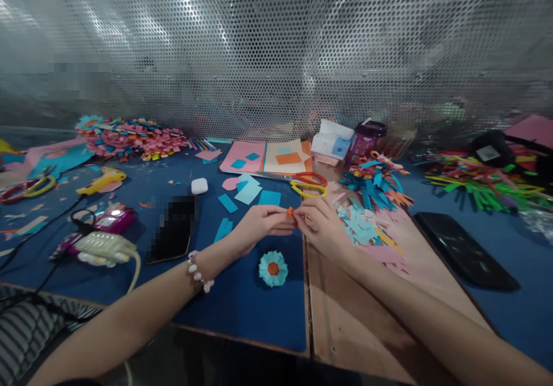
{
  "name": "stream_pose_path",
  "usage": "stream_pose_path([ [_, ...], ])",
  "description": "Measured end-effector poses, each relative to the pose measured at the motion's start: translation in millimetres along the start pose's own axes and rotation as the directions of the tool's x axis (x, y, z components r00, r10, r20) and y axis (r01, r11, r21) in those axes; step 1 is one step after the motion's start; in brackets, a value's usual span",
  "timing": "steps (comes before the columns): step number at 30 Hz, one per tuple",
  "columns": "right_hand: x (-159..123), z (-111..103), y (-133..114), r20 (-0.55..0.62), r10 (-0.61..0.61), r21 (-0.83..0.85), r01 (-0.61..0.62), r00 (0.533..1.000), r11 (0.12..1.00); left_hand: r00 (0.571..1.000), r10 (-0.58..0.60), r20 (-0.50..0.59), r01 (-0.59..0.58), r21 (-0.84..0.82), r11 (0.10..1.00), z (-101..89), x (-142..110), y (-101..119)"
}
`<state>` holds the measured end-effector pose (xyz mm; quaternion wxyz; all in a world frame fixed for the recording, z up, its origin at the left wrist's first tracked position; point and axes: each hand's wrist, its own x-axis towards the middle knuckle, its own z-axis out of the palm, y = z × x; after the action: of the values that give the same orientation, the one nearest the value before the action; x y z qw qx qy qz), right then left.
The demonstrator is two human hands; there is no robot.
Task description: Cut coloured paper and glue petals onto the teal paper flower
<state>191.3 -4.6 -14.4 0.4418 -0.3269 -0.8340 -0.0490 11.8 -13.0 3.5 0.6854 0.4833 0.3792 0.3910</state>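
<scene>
Both hands meet over the middle of the blue table, pinching a small piece of orange paper (pixel 291 212) between their fingertips. My left hand (pixel 262 224) is closed on its left side, and a beaded bracelet circles that wrist. My right hand (pixel 323 227) grips the same piece from the right, fingers curled. Just below the hands lies a light blue paper flower (pixel 273 269) with an orange centre. Beyond them are scissors (pixel 309 182) with red and yellow handles, and blue paper pieces (pixel 227 203) are scattered to the left.
Left are a phone (pixel 173 229), a white earbud case (pixel 199 186), a yellow glue gun (pixel 102 182) and a power strip (pixel 103 248) with cords. Right are paper scraps (pixel 360 224), a fringed paper bundle (pixel 374 181) and a black case (pixel 464 250). A perforated metal panel (pixel 259 52) stands behind.
</scene>
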Motion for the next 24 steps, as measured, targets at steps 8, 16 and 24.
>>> stream_pose_path([
  [8,-3,-6,4,0.032,-0.297,-0.220,0.296,0.954,0.929,1.000,-0.012,-0.008,0.011,-0.023,1.000,0.6,-1,4],
  [16,-8,-10,8,0.131,-0.309,-0.237,0.333,0.942,0.913,1.000,0.013,0.005,-0.013,0.004,1.000,-0.2,0,2],
  [24,0,-10,-3,0.025,-0.011,0.055,0.009,1.000,0.998,0.999,0.051,-0.003,-0.051,-0.011,0.999,-5.3,3,3],
])
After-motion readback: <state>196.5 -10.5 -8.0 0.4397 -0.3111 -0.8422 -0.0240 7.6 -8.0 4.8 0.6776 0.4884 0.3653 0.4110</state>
